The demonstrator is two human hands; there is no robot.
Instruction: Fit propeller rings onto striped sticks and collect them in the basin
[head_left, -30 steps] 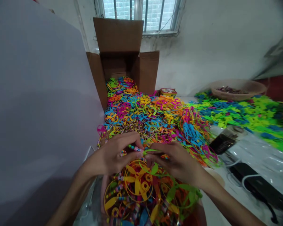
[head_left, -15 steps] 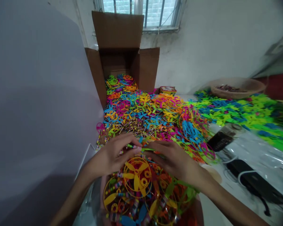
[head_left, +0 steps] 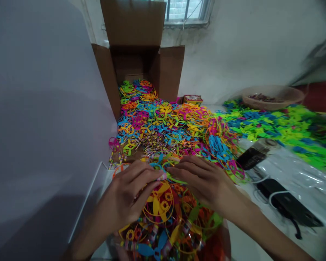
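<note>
Above a basin full of assembled toys, my left hand (head_left: 133, 188) pinches a small pink-banded stick piece (head_left: 162, 176) between thumb and fingers. Close on its right, my right hand (head_left: 201, 177) has its fingers bent around the edge of a green propeller ring (head_left: 176, 178). The two hands almost meet, and the join between the pieces is partly hidden by fingers. Under them lie a yellow propeller ring (head_left: 158, 203) and a blue propeller (head_left: 155, 248) among banded sticks.
Colourful propeller rings (head_left: 163, 119) spill from an open cardboard box (head_left: 171, 72) at the back. Small banded sticks (head_left: 154, 143) lie before them. To the right are green and blue pieces (head_left: 282, 127), a bowl (head_left: 273, 105), a can (head_left: 256, 154) and a black device (head_left: 289, 203).
My left hand has moved slightly down and turned, still pinching the banded piece. My right hand has shifted a little right. The view has tilted down slightly.
</note>
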